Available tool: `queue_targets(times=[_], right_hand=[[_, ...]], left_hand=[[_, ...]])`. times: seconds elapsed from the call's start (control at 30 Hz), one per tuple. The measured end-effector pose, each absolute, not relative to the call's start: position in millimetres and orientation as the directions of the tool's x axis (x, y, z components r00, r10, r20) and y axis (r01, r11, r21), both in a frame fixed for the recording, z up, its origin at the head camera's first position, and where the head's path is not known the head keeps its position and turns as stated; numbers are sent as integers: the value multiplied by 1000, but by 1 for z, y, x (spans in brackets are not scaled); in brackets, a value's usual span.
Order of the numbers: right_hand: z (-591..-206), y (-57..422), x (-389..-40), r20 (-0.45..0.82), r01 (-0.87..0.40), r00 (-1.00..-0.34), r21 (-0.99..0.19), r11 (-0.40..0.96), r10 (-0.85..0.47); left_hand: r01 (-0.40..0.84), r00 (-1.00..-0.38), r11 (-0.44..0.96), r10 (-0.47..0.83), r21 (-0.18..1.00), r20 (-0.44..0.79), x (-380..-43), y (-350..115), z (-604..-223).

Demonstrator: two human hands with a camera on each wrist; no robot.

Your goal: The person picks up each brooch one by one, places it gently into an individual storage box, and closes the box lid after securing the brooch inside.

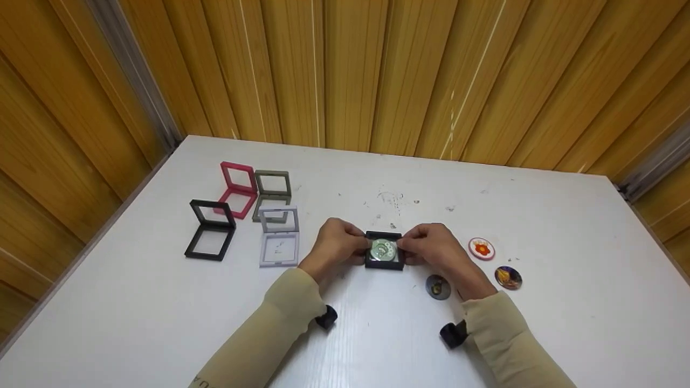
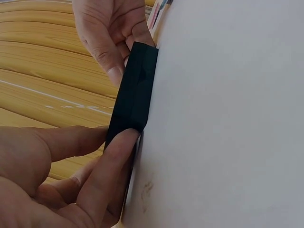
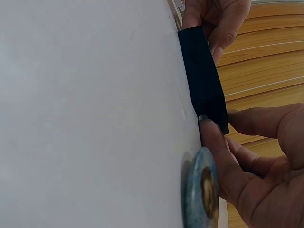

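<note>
With the left hand and right hand pinching opposite sides of the black frame on the table, uneven finger pressure could push the green badge inside off-centre.

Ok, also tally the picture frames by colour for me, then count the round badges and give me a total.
Black frames: 2 (leftmost frame, held frame)
Pinkish-red frame: 1
Olive frame: 1
Pale frame: 1
Round badges: 4 (green badge, flower badge, dark badge, grey-blue badge)
Total: 9
</note>
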State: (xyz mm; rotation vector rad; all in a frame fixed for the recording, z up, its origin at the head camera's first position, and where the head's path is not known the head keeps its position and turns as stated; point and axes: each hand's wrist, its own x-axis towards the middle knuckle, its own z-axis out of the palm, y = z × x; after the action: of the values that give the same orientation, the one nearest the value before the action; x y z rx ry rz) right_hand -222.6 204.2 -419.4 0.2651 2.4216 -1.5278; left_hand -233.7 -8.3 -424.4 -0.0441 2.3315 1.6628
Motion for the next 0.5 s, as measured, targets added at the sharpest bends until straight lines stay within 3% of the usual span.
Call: queue_targets(times=[0.5], right_hand=[[-419, 203, -222, -317, 295, -948, -861, 414, 17]], left_hand=[[-184, -962, 336, 132, 924, -239, -234, -8, -424]])
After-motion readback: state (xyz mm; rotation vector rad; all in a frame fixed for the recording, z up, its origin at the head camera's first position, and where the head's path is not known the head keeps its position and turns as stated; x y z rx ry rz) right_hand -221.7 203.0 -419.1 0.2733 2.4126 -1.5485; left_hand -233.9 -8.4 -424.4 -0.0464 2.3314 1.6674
